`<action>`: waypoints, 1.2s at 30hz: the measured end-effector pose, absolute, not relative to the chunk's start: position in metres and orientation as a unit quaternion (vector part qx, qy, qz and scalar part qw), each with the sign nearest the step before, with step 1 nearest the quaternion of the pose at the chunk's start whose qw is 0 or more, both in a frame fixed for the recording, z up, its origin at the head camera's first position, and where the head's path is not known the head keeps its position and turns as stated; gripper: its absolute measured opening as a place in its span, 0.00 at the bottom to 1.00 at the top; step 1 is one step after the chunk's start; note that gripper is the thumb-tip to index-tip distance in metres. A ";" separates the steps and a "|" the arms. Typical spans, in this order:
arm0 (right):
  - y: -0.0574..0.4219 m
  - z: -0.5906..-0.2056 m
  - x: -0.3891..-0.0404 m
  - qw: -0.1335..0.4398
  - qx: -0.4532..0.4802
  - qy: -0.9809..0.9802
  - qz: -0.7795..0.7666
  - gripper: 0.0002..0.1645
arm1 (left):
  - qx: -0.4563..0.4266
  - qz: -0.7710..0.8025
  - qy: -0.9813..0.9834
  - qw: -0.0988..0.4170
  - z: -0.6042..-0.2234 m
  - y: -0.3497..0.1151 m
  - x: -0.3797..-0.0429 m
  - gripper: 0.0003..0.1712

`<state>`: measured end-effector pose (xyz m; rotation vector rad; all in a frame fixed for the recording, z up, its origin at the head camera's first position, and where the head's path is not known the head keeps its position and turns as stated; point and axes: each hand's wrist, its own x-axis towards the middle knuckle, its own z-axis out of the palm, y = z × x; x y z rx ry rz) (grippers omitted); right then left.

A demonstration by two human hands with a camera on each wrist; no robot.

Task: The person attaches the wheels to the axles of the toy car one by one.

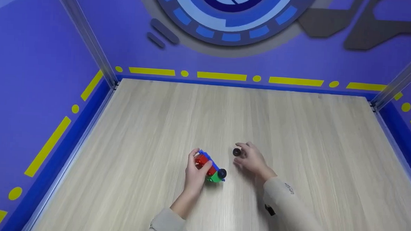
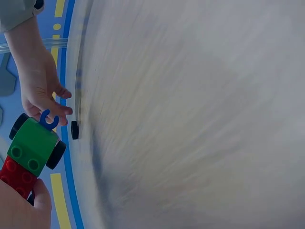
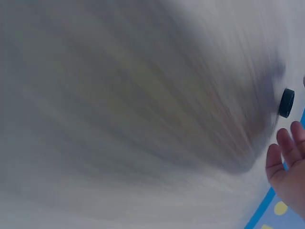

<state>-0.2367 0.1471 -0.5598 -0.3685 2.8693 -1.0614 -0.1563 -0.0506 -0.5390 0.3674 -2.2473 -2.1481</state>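
1. Fingers point(image 1: 191, 156) of the left hand point(image 1: 195, 176) are clamped on one toy vehicle point(image 1: 212, 170), thumb on one side, holding it at its red part.
2. On the right hand point(image 1: 255, 161) the fingers are spread apart and empty, reaching about one loose wheel point(image 1: 237, 152) without touching it in the right wrist view.
3. That black wheel lies flat on the tabletop point(image 1: 155, 127), to the right of the toy vehicle and apart from it.
4. In the left wrist view, the toy shows one green block point(image 2: 34, 136) with two studs, one blue hook point(image 2: 48, 119) at its end, and two attached wheels point(image 2: 56, 155), one on each side of the green block. With the loose one, three black wheels are plainly visible.
5. Red bricks point(image 2: 18, 176) adjoin the green block; the hand covers part of them, so I cannot tell how many.
6. Two light sleeves point(image 1: 295, 208) cover the forearms.
7. Farther out, three blue-violet walls point(image 1: 282, 63) border the tabletop; the back one bears four yellow bars point(image 1: 221, 76) and four yellow dots point(image 1: 256, 78).
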 end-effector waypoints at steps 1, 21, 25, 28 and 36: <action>0.147 -0.560 -0.237 0.036 -0.110 0.930 -0.349 0.33 | 0.118 -0.686 -0.718 0.006 -0.539 -0.051 -0.156 0.35; 0.140 -0.568 -0.239 0.053 -0.009 0.946 -0.319 0.21 | 0.101 -0.683 -0.723 0.008 -0.541 -0.052 -0.156 0.35; 0.141 -0.569 -0.239 0.056 -0.011 0.945 -0.323 0.21 | 0.103 -0.684 -0.722 0.005 -0.540 -0.052 -0.156 0.34; 0.144 -0.569 -0.240 0.055 -0.018 0.941 -0.332 0.20 | 0.096 -0.681 -0.726 0.009 -0.540 -0.053 -0.156 0.34; 0.151 -0.561 -0.236 0.064 -0.055 0.925 -0.371 0.19 | 0.098 -0.678 -0.728 -0.001 -0.541 -0.052 -0.154 0.33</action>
